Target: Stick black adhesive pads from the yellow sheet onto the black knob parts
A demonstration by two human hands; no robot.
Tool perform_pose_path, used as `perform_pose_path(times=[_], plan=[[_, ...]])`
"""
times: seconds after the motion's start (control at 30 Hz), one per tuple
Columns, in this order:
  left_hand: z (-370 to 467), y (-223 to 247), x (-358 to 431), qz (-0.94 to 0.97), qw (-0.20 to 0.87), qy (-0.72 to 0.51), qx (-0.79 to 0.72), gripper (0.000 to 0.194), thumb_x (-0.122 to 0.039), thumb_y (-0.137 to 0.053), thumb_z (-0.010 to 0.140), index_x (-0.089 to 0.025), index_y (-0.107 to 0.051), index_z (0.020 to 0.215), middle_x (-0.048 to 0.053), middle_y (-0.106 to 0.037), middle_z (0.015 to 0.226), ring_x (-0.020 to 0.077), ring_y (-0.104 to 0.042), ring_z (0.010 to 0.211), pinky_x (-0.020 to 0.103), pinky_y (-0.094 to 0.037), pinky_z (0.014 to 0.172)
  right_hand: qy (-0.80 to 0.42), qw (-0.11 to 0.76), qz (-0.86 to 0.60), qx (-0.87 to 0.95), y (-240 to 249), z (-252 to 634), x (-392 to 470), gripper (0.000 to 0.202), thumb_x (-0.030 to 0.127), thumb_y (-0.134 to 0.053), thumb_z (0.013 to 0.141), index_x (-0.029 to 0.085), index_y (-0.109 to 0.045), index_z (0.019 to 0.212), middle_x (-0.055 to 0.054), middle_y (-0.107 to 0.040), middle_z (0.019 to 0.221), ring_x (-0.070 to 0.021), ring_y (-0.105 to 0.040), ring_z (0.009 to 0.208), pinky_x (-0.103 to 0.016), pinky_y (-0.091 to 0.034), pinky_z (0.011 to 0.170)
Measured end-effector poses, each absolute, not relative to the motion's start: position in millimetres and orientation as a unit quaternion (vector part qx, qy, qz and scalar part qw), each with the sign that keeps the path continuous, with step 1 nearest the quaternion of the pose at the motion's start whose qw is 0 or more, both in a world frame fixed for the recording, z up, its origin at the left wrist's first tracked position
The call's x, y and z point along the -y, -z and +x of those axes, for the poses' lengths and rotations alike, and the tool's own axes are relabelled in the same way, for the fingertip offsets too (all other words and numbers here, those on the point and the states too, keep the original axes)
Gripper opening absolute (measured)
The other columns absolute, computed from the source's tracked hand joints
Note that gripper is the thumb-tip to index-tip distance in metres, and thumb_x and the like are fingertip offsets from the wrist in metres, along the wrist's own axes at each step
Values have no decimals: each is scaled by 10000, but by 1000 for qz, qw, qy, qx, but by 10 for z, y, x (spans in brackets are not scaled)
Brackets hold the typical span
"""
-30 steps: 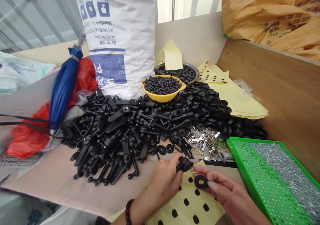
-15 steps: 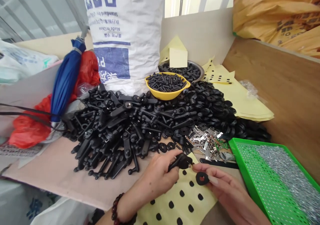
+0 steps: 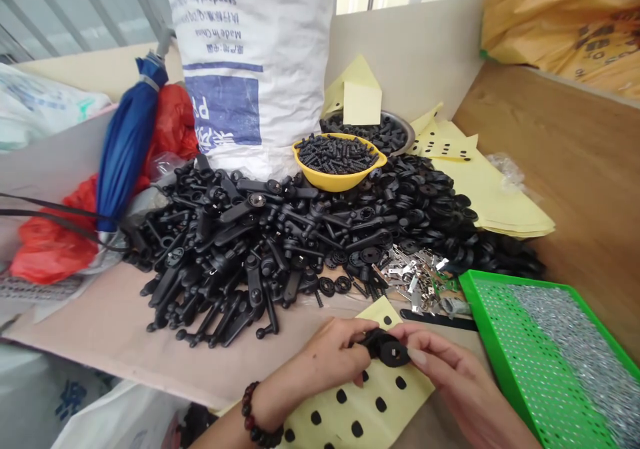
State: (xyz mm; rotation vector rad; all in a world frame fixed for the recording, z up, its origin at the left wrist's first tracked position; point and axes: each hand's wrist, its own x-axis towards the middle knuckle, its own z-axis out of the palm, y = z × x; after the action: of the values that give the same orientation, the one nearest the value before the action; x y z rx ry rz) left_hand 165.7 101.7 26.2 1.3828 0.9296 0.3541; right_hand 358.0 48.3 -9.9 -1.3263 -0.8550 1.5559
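Note:
My left hand point(image 3: 327, 356), with a beaded bracelet at its wrist, is closed around a black plastic crank handle point(image 3: 371, 342). Most of the handle is hidden by the fingers. My right hand point(image 3: 447, 362) pinches a round black foam washer point(image 3: 389, 354) against the handle's end, and a small bright metal part shows through the washer's hole. Beneath both hands lies a yellow sheet with rows of black dots point(image 3: 357, 409). Just beyond them are loose silver metal clips point(image 3: 413, 272) and a few black ridged rings point(image 3: 334, 286).
Black crank handles point(image 3: 240, 236) are heaped at left centre, black round caps point(image 3: 425, 196) behind. A yellow bowl point(image 3: 335, 181) holds black ridged pieces. At right stands a green perforated tray point(image 3: 525, 342) with small metal parts. A white sack point(image 3: 280, 69) and blue umbrella point(image 3: 125, 149) are farther back.
My right hand has brought the washer from a short distance away onto the end of the crank handle. The handle has turned and dropped slightly in my left hand.

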Motion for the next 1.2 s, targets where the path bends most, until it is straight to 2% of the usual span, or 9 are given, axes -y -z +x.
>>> perform_pose_path(times=[0.23, 0.57, 0.93, 1.1, 1.2], plan=[[1658, -268, -995, 623, 653, -128, -410, 255, -111, -433, 691, -164, -633, 840, -43, -463, 597, 89, -490, 477, 163, -319, 433, -617, 442, -554, 342, 105, 3563, -469, 313, 496, -757, 677, 221, -643, 581, -73, -677, 952, -290, -542, 996, -330, -421, 803], [1665, -297, -990, 625, 649, -107, -420, 276, -150, -468, 731, -153, -658, 931, -33, -504, 570, 109, -499, 488, 182, -322, 442, -617, 449, -551, 337, 147, 3568, -446, 302, 477, -758, 688, 220, -644, 576, -58, -674, 930, -260, -560, 935, -300, -429, 764], [1655, -243, -971, 633, 641, -99, -423, 285, -156, -457, 739, -145, -666, 932, -35, -508, 554, 112, -511, 473, 194, -303, 433, -601, 438, -572, 346, 83, 3549, -443, 338, 510, -765, 649, 207, -645, 561, -82, -672, 910, -282, -568, 877, -332, -444, 711], [1663, -283, -974, 638, 636, -97, -424, 253, -171, -458, 768, -149, -671, 902, -42, -495, 528, 94, -491, 453, 183, -291, 430, -594, 442, -571, 355, 74, 3546, -451, 339, 514, -765, 649, 206, -654, 560, -81, -666, 887, -285, -571, 870, -336, -444, 715], [1674, -284, -972, 631, 644, -101, -421, 276, -192, -464, 793, -149, -679, 960, -40, -505, 585, 82, -490, 465, 170, -315, 432, -596, 438, -571, 355, 60, 3531, -462, 356, 531, -769, 634, 203, -655, 555, -75, -661, 865, -267, -568, 826, -323, -435, 691]])
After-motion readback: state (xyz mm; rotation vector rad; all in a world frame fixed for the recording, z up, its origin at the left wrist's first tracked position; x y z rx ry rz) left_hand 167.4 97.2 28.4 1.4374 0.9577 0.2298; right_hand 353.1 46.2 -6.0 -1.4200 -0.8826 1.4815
